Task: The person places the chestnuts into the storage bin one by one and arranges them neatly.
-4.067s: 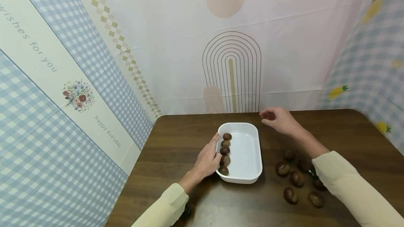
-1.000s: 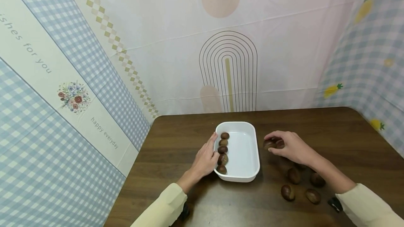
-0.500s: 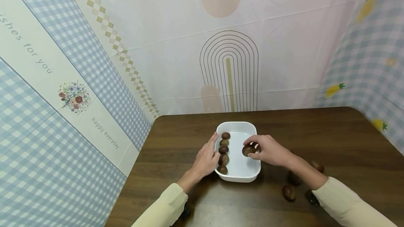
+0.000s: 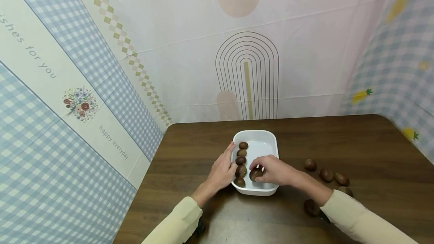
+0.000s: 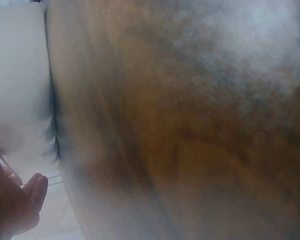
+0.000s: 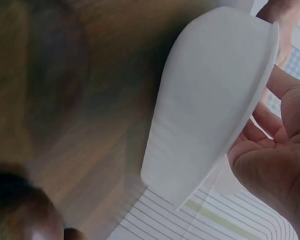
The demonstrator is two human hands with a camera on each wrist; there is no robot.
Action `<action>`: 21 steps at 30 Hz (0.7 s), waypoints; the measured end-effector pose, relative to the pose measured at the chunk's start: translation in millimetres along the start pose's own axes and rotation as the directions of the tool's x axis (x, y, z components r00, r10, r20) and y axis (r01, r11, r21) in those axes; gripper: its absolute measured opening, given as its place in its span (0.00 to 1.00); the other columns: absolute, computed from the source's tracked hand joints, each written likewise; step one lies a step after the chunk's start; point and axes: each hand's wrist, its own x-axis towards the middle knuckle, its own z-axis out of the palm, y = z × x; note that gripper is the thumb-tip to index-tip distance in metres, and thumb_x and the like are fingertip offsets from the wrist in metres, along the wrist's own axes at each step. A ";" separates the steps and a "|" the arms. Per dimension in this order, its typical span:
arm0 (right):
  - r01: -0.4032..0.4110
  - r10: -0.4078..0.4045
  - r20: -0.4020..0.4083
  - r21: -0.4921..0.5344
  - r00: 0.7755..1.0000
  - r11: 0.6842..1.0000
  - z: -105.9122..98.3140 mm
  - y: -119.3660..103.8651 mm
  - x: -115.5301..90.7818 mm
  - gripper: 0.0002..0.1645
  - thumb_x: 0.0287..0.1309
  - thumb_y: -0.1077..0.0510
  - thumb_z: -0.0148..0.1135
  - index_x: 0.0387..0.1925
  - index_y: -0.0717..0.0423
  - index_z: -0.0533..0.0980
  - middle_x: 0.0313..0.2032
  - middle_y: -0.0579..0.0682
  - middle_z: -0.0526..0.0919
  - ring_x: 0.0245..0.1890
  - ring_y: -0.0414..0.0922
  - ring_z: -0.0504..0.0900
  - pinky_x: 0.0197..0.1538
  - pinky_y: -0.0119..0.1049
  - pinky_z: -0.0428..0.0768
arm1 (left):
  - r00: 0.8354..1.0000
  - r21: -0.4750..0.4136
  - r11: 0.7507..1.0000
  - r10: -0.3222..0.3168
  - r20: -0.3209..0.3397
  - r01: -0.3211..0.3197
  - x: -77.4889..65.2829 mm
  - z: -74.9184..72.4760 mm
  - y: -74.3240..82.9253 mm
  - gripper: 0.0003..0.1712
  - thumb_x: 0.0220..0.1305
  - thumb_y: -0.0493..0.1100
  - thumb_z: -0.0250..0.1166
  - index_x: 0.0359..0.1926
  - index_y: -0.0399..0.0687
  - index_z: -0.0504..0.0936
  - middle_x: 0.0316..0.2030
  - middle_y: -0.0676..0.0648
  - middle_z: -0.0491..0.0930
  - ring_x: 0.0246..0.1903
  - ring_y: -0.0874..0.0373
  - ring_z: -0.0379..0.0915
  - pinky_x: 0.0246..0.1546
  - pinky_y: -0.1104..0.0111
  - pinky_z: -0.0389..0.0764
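A white rectangular tray [image 4: 270,190] stands on the table. Along its left inner side runs a row of several chestnuts [image 4: 240,160]. My left hand [image 4: 220,171] lies against the tray's left wall with its fingers stretched out, the thumb at the rim. My right hand [image 4: 275,170] reaches over the right rim and pinches a chestnut [image 4: 255,175] low inside the tray, just right of the row's near end. In the right wrist view the tray's outer wall [image 6: 205,85] hides the chestnut from sight. The left wrist view shows part of my left hand [image 5: 20,205].
Several loose chestnuts [image 4: 326,175] lie on the brown wooden table [image 4: 196,142] to the right of the tray, some partly under my right forearm. A patterned cloth [image 4: 190,67] hangs behind the table's far edge, with checked cloth on both sides.
My right hand, empty beyond the tray earlier, took a chestnut from the right of the tray. It then moved left and down into the tray with it. My left hand stays at the rim.
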 end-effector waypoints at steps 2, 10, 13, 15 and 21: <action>0.006 -0.006 0.012 -0.001 1.000 1.000 4.0 -0.5 1.8 0.15 0.51 0.67 0.79 0.43 0.61 0.86 0.38 0.44 0.88 0.37 0.38 0.82 0.42 0.35 0.82 | 1.000 -0.004 1.000 -0.004 0.007 0.004 -0.5 -0.6 0.1 0.40 0.69 0.39 0.54 0.82 0.40 0.60 0.83 0.46 0.56 0.75 0.47 0.64 0.70 0.51 0.70; 0.047 -0.046 0.062 -0.024 0.997 0.999 16.4 -2.9 6.7 0.14 0.50 0.67 0.78 0.41 0.61 0.86 0.36 0.45 0.89 0.36 0.38 0.84 0.43 0.35 0.82 | 1.000 0.001 1.000 -0.018 0.017 0.018 -0.4 -0.8 0.1 0.41 0.69 0.39 0.54 0.82 0.42 0.60 0.83 0.46 0.57 0.74 0.46 0.65 0.70 0.50 0.71; 0.077 -0.075 0.072 -0.027 0.995 0.997 19.7 -3.2 7.9 0.13 0.50 0.68 0.78 0.40 0.60 0.86 0.35 0.45 0.89 0.35 0.37 0.85 0.42 0.34 0.82 | 1.000 0.002 1.000 -0.027 0.017 0.027 0.0 -0.6 0.5 0.41 0.69 0.39 0.54 0.82 0.43 0.60 0.83 0.48 0.56 0.73 0.47 0.66 0.68 0.49 0.72; 0.090 -0.088 0.081 -0.017 0.993 0.996 21.2 -3.4 8.5 0.13 0.50 0.68 0.78 0.39 0.60 0.86 0.35 0.45 0.89 0.34 0.38 0.85 0.41 0.33 0.82 | 0.999 0.005 1.000 -0.028 0.018 0.028 0.4 -0.7 0.7 0.41 0.70 0.39 0.54 0.82 0.43 0.60 0.83 0.48 0.56 0.73 0.47 0.67 0.68 0.49 0.73; 0.071 -0.080 0.126 0.073 0.989 0.995 21.8 -4.1 10.2 0.11 0.54 0.70 0.75 0.41 0.62 0.86 0.36 0.48 0.90 0.35 0.43 0.88 0.41 0.36 0.86 | 0.999 0.005 0.999 -0.033 0.022 0.033 -0.6 -1.2 0.6 0.41 0.69 0.38 0.53 0.82 0.43 0.60 0.83 0.49 0.55 0.74 0.47 0.66 0.69 0.50 0.71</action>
